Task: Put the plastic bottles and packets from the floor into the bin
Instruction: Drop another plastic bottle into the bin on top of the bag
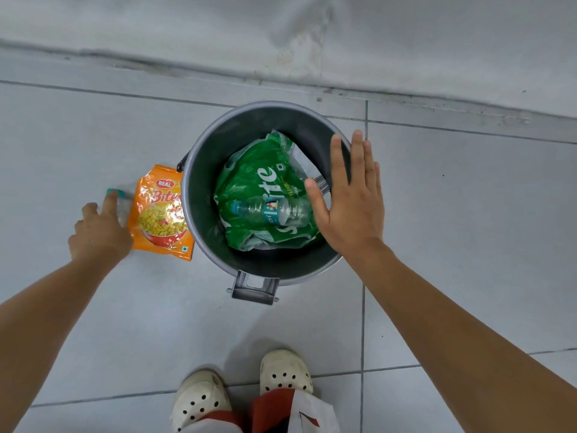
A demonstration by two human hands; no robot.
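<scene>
Soft, even, cool daylight fills the scene, with no harsh shadows on the pale tiled floor [452, 214]. The grey bin [199, 189] is darker inside its wall. Glare glints on the orange snack packet [160, 214] just beside the bin. The left hand [98, 232] is slightly motion-blurred. Wide-angle distortion bends the grout lines and the wall's base beyond the bin.

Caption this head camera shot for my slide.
Left hand reaches a bottle beside the orange packet; right hand open over the bin.
</scene>
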